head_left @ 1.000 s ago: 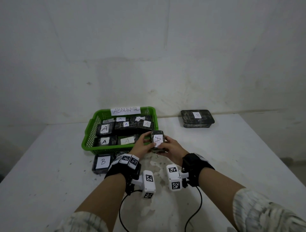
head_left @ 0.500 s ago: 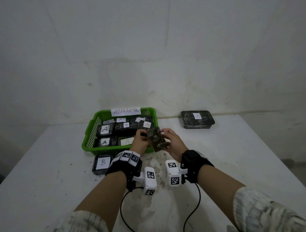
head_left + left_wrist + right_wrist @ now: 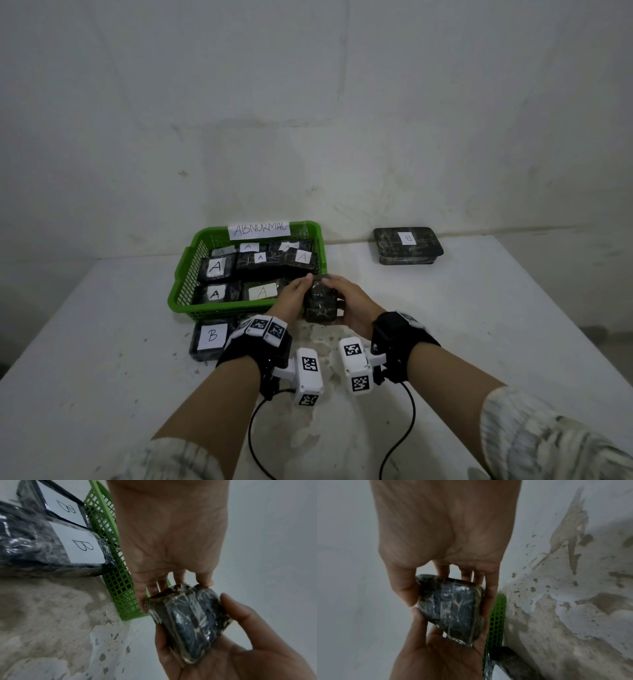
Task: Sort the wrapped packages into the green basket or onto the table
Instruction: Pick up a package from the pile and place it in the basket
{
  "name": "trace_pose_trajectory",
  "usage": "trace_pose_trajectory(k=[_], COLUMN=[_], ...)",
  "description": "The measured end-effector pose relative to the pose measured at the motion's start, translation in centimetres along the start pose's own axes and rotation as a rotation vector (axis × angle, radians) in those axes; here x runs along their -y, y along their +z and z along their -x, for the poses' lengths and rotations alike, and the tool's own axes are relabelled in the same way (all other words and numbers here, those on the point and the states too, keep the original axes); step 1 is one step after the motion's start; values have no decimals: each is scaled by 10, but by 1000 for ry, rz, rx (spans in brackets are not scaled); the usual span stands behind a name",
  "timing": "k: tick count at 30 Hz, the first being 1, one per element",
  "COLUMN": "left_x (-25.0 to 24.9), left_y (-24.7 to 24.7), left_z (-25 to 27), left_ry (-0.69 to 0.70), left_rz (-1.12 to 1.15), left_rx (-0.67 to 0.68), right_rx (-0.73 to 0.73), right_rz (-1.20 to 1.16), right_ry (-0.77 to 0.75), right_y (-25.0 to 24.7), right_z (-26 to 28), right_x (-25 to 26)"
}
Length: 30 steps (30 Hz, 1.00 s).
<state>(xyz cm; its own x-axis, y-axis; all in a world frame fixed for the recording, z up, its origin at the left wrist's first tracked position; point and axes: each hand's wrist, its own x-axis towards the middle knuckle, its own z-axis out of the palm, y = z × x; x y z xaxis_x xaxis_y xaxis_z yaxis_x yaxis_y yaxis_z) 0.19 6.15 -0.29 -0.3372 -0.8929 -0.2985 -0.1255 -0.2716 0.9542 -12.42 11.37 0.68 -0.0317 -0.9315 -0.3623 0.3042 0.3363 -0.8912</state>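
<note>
Both hands hold one small dark wrapped package (image 3: 320, 303) just above the table, by the green basket's (image 3: 178, 291) front right corner. My left hand (image 3: 297, 291) grips its left side and my right hand (image 3: 342, 294) cups its right side and underside. Its plain dark face is toward me and no label shows. In the left wrist view the package (image 3: 187, 622) sits between my left fingertips (image 3: 204, 582) and the right palm (image 3: 231, 655). The right wrist view has the package (image 3: 452, 609) pinched by the right thumb (image 3: 402, 588) and fingers.
The basket, tagged ABNORMAL, holds several packages labelled A (image 3: 215, 267). A package labelled B (image 3: 212, 337) lies on the table in front of the basket, with another B package (image 3: 65, 505) behind it. A dark stack labelled B (image 3: 407, 245) sits at the back right.
The package has been turned over between my hands: its white label faced me a second ago, and now the dark side does. Both hands sit slightly lower.
</note>
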Motion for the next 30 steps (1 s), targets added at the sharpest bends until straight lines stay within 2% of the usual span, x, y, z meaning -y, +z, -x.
trace_pose_trajectory(k=[6, 11, 15, 20, 24, 30], left_x=[-1, -1, 4, 7, 9, 8], left_y=[-2, -3, -7, -8, -9, -9], left_z=[1, 0, -2, -3, -3, 7], left_ry=[-22, 68, 9, 33, 21, 131], left_rz=[23, -3, 5, -51, -1, 8], left_rx=[33, 4, 40, 23, 41, 26], right_rx=[-30, 7, -19, 35, -3, -36], right_rz=[-32, -36, -33, -12, 34, 2], right_ry=[-23, -29, -47, -46, -72, -6], right_y=[-4, -4, -8, -9, -9, -8], right_z=[-2, -3, -5, -4, -4, 0], right_x=[0, -1, 0, -4, -5, 1])
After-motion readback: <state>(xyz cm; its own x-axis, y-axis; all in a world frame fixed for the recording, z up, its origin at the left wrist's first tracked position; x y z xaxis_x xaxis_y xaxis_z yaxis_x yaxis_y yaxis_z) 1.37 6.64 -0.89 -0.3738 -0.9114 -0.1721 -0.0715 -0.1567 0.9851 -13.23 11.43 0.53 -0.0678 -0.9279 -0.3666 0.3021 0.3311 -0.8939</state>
